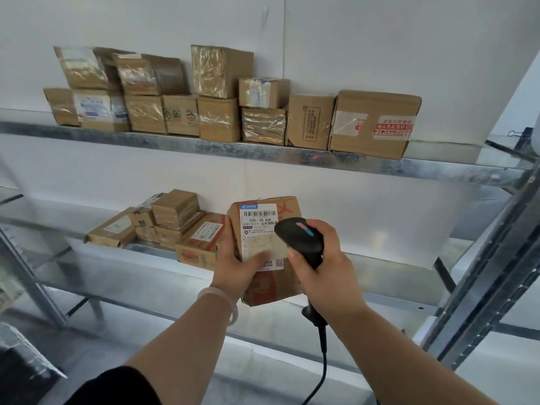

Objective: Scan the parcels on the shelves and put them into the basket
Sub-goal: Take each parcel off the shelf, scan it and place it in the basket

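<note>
Brown cardboard parcel [287,210] with a white barcode label [257,226], held up in front of the lower galvanised metal shelf [380,267], label toward the camera.

Progress, as judged: this parcel is at the scan step and not yet in the basket. No basket in view, so the number already done is unknown. To do: a two-high row of brown taped boxes [219,118] on the upper metal shelf [175,143], and a smaller heap of flat brown parcels [175,226] on the lower shelf. Most of the job looks to lie ahead.

Left hand [239,267] grips the parcel: fingers curled round its left edge, thumb pressed across the lower part of the label, barcode at the top uncovered.

Right hand [324,258] is clamped round the grip of a black corded handheld scanner [301,238]. The scanner head overlaps the label's right edge; whether they touch, cannot tell.
</note>
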`<state>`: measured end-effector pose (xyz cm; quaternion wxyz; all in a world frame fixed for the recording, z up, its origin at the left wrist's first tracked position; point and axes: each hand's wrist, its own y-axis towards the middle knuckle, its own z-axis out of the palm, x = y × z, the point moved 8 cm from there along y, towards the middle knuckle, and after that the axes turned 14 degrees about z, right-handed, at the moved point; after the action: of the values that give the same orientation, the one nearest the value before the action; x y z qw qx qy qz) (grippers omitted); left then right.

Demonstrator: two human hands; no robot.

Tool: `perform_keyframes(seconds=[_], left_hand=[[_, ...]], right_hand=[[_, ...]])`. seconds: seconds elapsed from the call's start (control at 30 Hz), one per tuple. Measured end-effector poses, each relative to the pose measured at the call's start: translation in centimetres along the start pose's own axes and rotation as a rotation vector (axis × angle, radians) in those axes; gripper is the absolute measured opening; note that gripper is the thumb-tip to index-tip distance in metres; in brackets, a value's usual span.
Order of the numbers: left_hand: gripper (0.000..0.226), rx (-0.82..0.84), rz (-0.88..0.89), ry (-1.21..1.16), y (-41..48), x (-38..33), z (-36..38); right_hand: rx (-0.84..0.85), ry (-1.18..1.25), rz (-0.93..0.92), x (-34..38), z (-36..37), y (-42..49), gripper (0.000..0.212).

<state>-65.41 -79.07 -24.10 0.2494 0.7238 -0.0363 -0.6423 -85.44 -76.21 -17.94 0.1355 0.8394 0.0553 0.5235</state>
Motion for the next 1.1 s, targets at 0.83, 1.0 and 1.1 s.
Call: perform_keyframes(seconds=[0.83,1.0,1.1], left_hand=[[0.091,-0.045,0.004,0.084,-1.1,0.8,-2.0],[0.091,-0.046,0.006,0.077,-1.0,1.1,-2.1],[0.093,-0.053,0.014,0.059,-0.8,1.4,-2.3]], right_hand=[[0.101,-0.010,0.007,3.3,1.8,-2.7,0.048],[0.103,-0.007,0.002,3.6,1.7,-2.5,0.045],[0.108,-0.001,0.010,3.8,1.7,-2.5,0.043]])
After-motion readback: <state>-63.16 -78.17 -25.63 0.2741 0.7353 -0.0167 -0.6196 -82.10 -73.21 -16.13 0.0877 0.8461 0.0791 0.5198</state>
